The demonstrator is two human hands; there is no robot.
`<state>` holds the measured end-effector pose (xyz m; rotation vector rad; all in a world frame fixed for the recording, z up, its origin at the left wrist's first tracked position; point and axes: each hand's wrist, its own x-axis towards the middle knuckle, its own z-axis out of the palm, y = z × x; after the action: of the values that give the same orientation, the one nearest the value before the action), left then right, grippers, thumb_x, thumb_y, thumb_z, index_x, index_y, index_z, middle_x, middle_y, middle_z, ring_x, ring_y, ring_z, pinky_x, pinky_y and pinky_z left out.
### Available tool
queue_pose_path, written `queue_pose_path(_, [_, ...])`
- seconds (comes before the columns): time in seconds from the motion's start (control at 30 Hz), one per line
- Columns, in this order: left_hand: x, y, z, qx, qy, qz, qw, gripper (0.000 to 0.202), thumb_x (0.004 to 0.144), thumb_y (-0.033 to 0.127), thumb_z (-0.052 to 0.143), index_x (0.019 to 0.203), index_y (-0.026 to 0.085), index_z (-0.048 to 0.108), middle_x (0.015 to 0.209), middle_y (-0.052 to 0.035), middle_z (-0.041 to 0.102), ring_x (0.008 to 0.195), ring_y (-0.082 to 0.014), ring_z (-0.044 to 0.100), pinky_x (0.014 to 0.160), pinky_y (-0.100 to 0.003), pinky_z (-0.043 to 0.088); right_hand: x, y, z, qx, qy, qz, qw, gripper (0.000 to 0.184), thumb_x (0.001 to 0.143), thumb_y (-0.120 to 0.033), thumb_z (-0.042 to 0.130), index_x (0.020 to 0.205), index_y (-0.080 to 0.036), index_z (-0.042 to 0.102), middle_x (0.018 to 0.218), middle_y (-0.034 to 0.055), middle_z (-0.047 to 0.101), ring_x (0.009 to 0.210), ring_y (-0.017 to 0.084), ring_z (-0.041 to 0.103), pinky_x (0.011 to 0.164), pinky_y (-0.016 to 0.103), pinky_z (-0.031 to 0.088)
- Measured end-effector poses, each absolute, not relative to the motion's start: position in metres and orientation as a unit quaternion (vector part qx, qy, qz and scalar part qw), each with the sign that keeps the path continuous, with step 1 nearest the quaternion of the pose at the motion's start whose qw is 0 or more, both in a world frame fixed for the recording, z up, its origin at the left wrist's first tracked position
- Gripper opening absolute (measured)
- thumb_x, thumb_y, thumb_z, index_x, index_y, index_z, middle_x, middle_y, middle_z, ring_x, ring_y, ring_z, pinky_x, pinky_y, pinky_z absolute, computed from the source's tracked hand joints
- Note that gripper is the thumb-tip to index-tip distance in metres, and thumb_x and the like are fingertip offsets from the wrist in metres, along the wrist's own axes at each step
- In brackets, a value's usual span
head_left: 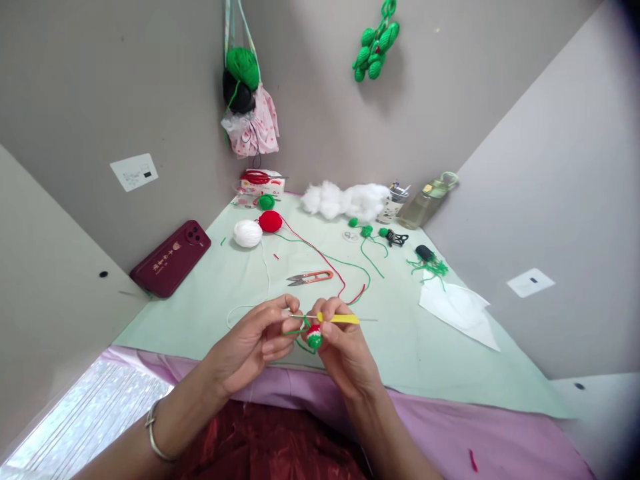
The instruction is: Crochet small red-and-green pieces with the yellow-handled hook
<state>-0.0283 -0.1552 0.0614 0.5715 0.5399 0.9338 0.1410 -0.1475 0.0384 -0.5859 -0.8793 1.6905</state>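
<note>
My right hand (345,347) pinches the yellow grip of a crochet hook (345,319), whose thin metal shaft points left. Green yarn (305,323) loops round the shaft near my left fingertips. Just below hangs a small crocheted ball (314,338) in red, white and green, beside my right thumb. My left hand (260,340) is closed at the fingertips on the green yarn, close to the hook's tip. Between the hands a strand of that yarn droops in a curve. Part of the ball's top is hidden by the fingers.
Thread snips (310,277) lie ahead of my hands. White (247,233) and red (271,221) yarn balls sit back left, near a dark red phone (173,259). White stuffing (345,201), a pen cup (393,203) and a bottle (427,203) line the back. White cloth (457,308) lies right.
</note>
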Motion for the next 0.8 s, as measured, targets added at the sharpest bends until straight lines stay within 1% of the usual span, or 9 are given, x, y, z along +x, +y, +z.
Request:
queue_pose_path(0.1, [-0.036, -0.153, 0.061, 0.31, 0.229, 0.408, 0.828, 0.012, 0.09, 0.027, 0.07, 0.092, 0.018, 0.062, 0.06, 0.0101, 0.037, 0.047, -0.0053, 0.022, 0.047, -0.017, 0.026, 0.142, -0.149, 0.04, -0.241, -0.36, 0.722, 0.539, 0.039, 0.07, -0.033, 0.095, 0.075, -0.023, 0.057, 0.075, -0.0051, 0.052, 0.064, 0.011, 0.047, 0.063, 0.024, 0.042])
queue_pose_path(0.23, [-0.049, -0.15, 0.06, 0.394, 0.221, 0.402, 0.797, 0.022, 0.083, 0.026, 0.076, 0.101, 0.018, 0.066, 0.071, 0.0038, 0.05, 0.071, -0.012, 0.047, 0.074, -0.022, 0.043, 0.144, -0.151, 0.043, -0.223, -0.359, 0.738, 0.526, 0.04, 0.071, -0.034, 0.094, 0.075, -0.024, 0.056, 0.074, -0.0051, 0.051, 0.063, 0.011, 0.047, 0.061, 0.024, 0.042])
queue_pose_path(0.3, [-0.054, -0.149, 0.059, 0.398, 0.219, 0.414, 0.789, 0.024, 0.083, 0.023, 0.076, 0.104, 0.018, 0.066, 0.078, 0.002, 0.055, 0.081, -0.0135, 0.052, 0.082, -0.023, 0.043, 0.143, -0.151, 0.043, -0.223, -0.359, 0.739, 0.525, 0.04, 0.071, -0.034, 0.094, 0.075, -0.024, 0.055, 0.074, -0.005, 0.052, 0.064, 0.011, 0.048, 0.062, 0.024, 0.043])
queue_pose_path(0.4, [-0.053, -0.149, 0.059, 0.364, 0.207, 0.444, 0.792, 0.022, 0.085, 0.023, 0.076, 0.104, 0.018, 0.067, 0.079, 0.0022, 0.054, 0.082, -0.0138, 0.055, 0.086, -0.026, 0.045, 0.142, -0.15, 0.042, -0.228, -0.355, 0.736, 0.529, 0.041, 0.07, -0.033, 0.095, 0.074, -0.023, 0.056, 0.074, -0.0047, 0.052, 0.065, 0.011, 0.049, 0.062, 0.024, 0.043])
queue_pose_path(0.47, [-0.05, -0.15, 0.061, 0.331, 0.209, 0.46, 0.797, 0.018, 0.086, 0.024, 0.075, 0.101, 0.018, 0.067, 0.075, 0.0046, 0.049, 0.069, -0.0104, 0.049, 0.08, -0.025, 0.046, 0.141, -0.15, 0.042, -0.227, -0.354, 0.737, 0.529, 0.04, 0.069, -0.033, 0.095, 0.074, -0.023, 0.057, 0.074, -0.0048, 0.052, 0.064, 0.011, 0.049, 0.062, 0.024, 0.043])
queue_pose_path(0.57, [-0.047, -0.151, 0.066, 0.336, 0.249, 0.457, 0.785, 0.015, 0.093, 0.033, 0.07, 0.094, 0.02, 0.065, 0.066, 0.0094, 0.038, 0.051, -0.0066, 0.024, 0.061, -0.022, 0.037, 0.142, -0.151, 0.043, -0.223, -0.355, 0.737, 0.53, 0.038, 0.07, -0.031, 0.095, 0.075, -0.023, 0.059, 0.073, -0.0052, 0.052, 0.063, 0.01, 0.048, 0.061, 0.023, 0.041])
queue_pose_path(0.6, [-0.047, -0.151, 0.068, 0.369, 0.28, 0.454, 0.761, 0.018, 0.095, 0.037, 0.068, 0.092, 0.02, 0.064, 0.063, 0.01, 0.036, 0.05, -0.0072, 0.02, 0.057, -0.023, 0.033, 0.142, -0.151, 0.043, -0.222, -0.356, 0.738, 0.529, 0.037, 0.07, -0.031, 0.095, 0.075, -0.023, 0.059, 0.073, -0.0052, 0.052, 0.063, 0.01, 0.048, 0.061, 0.023, 0.041])
queue_pose_path(0.67, [-0.05, -0.151, 0.069, 0.473, 0.372, 0.455, 0.657, 0.025, 0.099, 0.043, 0.064, 0.087, 0.021, 0.063, 0.059, 0.009, 0.036, 0.051, -0.0096, 0.023, 0.055, -0.024, 0.027, 0.144, -0.151, 0.043, -0.222, -0.359, 0.738, 0.527, 0.036, 0.071, -0.03, 0.095, 0.075, -0.023, 0.06, 0.072, -0.0052, 0.052, 0.063, 0.009, 0.048, 0.061, 0.023, 0.04])
queue_pose_path(0.8, [-0.071, -0.144, 0.065, 0.618, 0.523, 0.477, 0.342, 0.031, 0.102, 0.04, 0.058, 0.077, 0.023, 0.067, 0.058, 0.0048, 0.043, 0.055, -0.0148, 0.037, 0.058, -0.029, 0.029, 0.153, -0.149, 0.041, -0.237, -0.359, 0.725, 0.538, 0.035, 0.07, -0.03, 0.096, 0.074, -0.022, 0.061, 0.072, -0.0047, 0.053, 0.063, 0.009, 0.048, 0.061, 0.022, 0.041])
